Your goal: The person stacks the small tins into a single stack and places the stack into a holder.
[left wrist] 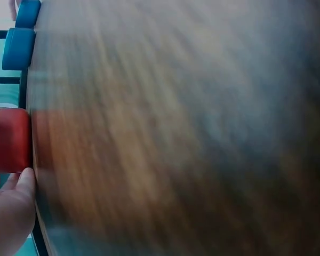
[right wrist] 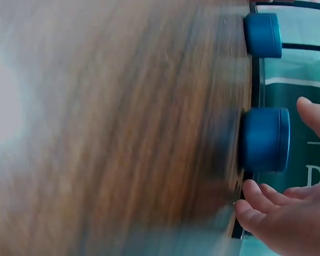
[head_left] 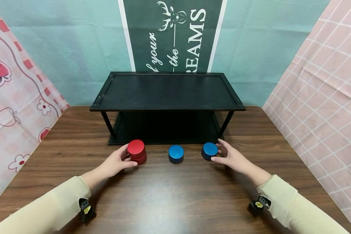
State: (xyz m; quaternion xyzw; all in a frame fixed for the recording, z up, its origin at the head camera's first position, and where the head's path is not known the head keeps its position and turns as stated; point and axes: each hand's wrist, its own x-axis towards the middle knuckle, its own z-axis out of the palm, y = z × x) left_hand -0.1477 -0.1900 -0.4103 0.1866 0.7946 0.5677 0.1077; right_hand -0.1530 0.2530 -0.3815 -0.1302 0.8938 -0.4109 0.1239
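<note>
Two red round metal tins [head_left: 136, 150], apparently stacked, stand on the table at the left. My left hand [head_left: 118, 161] holds them from the left, thumb in front and fingers around the side; the left wrist view shows the thumb and fingertips against the red wall [left wrist: 13, 140]. Over on the right stands a blue round tin [head_left: 209, 150]. My right hand [head_left: 232, 157] is spread beside it, thumb and fingers to either side, and the right wrist view shows a gap between them and this blue tin [right wrist: 264, 140]. Between the hands stands another blue tin [head_left: 175, 153].
A black two-level rack [head_left: 167, 92] stands just behind the tins, its lower shelf [head_left: 166, 130] close to the table surface. The brown wooden table [head_left: 169, 195] reaches forward from there. Patterned cloths hang at the left, back and right.
</note>
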